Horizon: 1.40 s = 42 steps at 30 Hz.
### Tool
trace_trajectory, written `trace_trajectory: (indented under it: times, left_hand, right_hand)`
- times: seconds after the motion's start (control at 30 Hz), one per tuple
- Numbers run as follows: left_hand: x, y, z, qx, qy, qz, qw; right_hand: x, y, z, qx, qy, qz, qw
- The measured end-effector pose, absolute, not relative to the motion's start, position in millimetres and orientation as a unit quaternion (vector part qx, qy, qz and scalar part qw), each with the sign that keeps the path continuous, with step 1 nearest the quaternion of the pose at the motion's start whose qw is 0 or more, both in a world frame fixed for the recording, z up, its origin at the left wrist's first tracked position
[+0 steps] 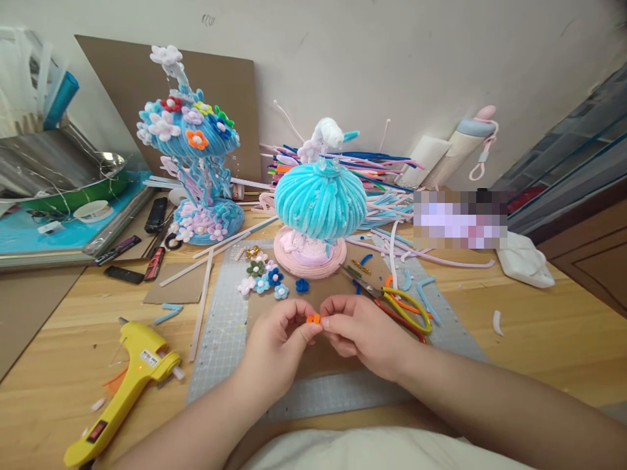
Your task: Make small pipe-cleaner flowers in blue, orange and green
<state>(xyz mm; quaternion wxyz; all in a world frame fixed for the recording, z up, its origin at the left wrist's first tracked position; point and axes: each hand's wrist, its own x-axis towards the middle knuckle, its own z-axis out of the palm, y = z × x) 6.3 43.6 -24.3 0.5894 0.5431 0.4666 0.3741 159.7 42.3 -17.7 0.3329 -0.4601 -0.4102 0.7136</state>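
Note:
Between the fingertips of both hands is a small piece of orange pipe cleaner (313, 319), bent into little loops. My left hand (280, 343) pinches it from the left, and my right hand (362, 333) pinches its right side. Fingers cover part of it. Just beyond the hands lies a dark blue pipe-cleaner flower (302, 285), with a cluster of small flowers (262, 277) to its left. Scissors (386, 297) with yellow and red handles rest right by my right hand. A turquoise pipe-cleaner lamp shade (321, 199) stands over a pink round base (308, 258) ahead.
A yellow glue gun (142, 372) lies at the left. Behind it stands a finished-looking blue flowered lamp (191, 140). Bundled pipe cleaners (386, 209) lie at the back. A cutting mat (215, 385) and brown cardboard (337, 369) are under the hands. A tumbler (460, 147) leans against the wall.

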Motion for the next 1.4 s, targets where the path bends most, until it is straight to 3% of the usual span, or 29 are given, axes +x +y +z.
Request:
trace_trajectory:
  times: [0.07,0.17,0.23,0.37,0.5,0.7,1.03,1.4]
  left_hand:
    - [4,45,-28,0.577,0.467,0.368,0.561]
    - [2,50,-29,0.539,0.439,0.379,0.611]
    - [2,52,-26,0.502,0.422,0.389,0.648]
    - [3,52,-17,0.473,0.437,0.377,0.665]
    - [2,50,-14,0.461,0.449,0.357,0.677]
    - [3,48,-18,0.420,0.438,0.359,0.709]
    - [2,47,-22,0.313,0.406,0.348,0.785]
    - [0,49,-29,0.338,0.420,0.357,0.763]
  right_hand:
    - [161,45,-19,-0.409,-0.310,0.802,0.305]
    - [162,47,-23,-0.378,-0.293,0.805,0.352]
    - [162,46,-26,-0.375,-0.332,0.771,0.392]
    - [163,43,-26,-0.406,-0.456,0.693,0.383]
    - [166,41,-25,-0.440,-0.599,0.527,0.412]
    - [173,40,-24,-0.429,-0.760,0.315,0.374]
    - [175,42,-23,-0.353,-0.834,0.230,0.356]
    - [172,38,-26,-0.379,-0.856,0.156,0.315]
